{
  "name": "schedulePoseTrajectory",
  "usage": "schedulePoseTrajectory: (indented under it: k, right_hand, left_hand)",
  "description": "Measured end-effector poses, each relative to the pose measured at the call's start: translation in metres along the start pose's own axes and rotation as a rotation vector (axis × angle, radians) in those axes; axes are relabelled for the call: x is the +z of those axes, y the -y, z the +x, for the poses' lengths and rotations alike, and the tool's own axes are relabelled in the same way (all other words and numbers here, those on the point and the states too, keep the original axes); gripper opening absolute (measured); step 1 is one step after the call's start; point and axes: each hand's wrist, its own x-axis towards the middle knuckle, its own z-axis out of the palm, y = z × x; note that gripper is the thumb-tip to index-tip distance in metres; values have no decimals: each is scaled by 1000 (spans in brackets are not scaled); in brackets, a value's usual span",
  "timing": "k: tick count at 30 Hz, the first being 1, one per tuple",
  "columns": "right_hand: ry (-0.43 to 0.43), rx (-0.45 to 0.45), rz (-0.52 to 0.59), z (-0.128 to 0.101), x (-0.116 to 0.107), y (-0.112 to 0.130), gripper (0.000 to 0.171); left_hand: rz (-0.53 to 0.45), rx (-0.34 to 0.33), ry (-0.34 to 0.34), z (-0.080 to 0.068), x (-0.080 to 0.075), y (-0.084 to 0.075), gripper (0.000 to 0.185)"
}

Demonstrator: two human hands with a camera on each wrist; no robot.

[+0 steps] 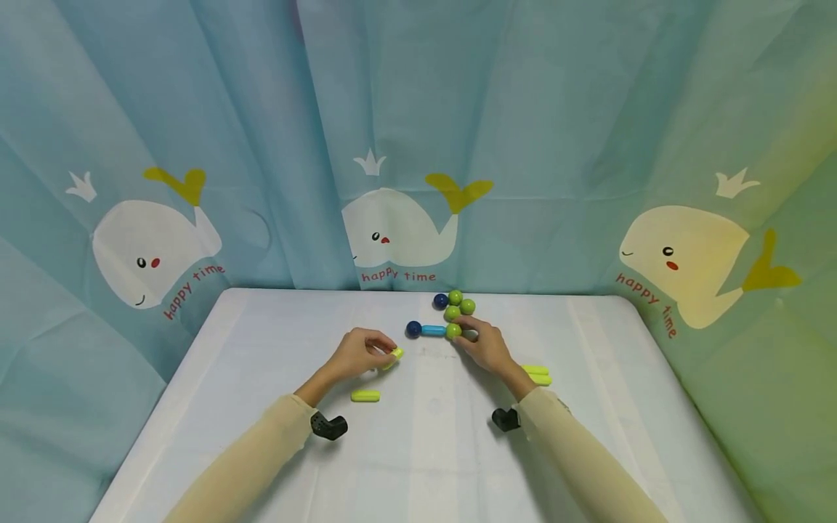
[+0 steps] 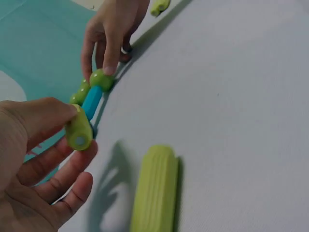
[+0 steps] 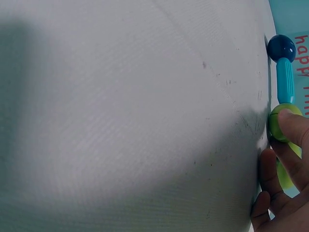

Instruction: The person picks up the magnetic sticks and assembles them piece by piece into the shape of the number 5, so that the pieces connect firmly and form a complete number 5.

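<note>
My left hand [image 1: 356, 354] pinches a yellow-green magnetic rod [image 2: 78, 130] between thumb and fingertips, with a round silvery disc showing at its end. At the table's middle, my right hand [image 1: 487, 347] holds a green ball [image 3: 276, 123] between thumb and fingers. That ball sits at one end of a light blue ribbed rod [image 1: 433, 330], and a dark blue ball [image 1: 413, 330] is at the other end, all in one line. Just left of this line is the rod in my left hand. Another yellow-green rod [image 1: 365, 396] lies on the table below the left hand.
Several green balls [image 1: 467, 306] and one more dark blue ball [image 1: 441, 301] cluster behind the right hand, near the table's back edge. Two yellow-green rods [image 1: 538, 379] lie beside the right wrist. A whale-print curtain [image 1: 549, 131] hangs around the white table [image 1: 608, 407].
</note>
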Motion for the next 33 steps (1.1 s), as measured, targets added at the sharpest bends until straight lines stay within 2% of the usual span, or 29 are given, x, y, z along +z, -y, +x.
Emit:
schedulePoseTrajectory:
  k: [5, 8, 17, 28, 33]
  right_hand:
    - [-4, -5, 0, 0, 0, 0, 42]
    - [-4, -1, -1, 0, 1, 0, 41]
    - [-10, -1, -4, 1, 1, 0, 39]
    - [-9, 4, 1, 2, 3, -1, 37]
    - [-10, 3, 3, 2, 4, -1, 37]
  left_hand:
    - [-113, -72, -26, 2, 10, -1, 16]
    - [-133, -89, -56, 4, 13, -2, 17]
    - [-102, -107, -139, 6, 18, -8, 15]
    - [-136, -260, -187, 16, 30, -14, 16]
    - [-143, -337, -229, 22, 39, -19, 16]
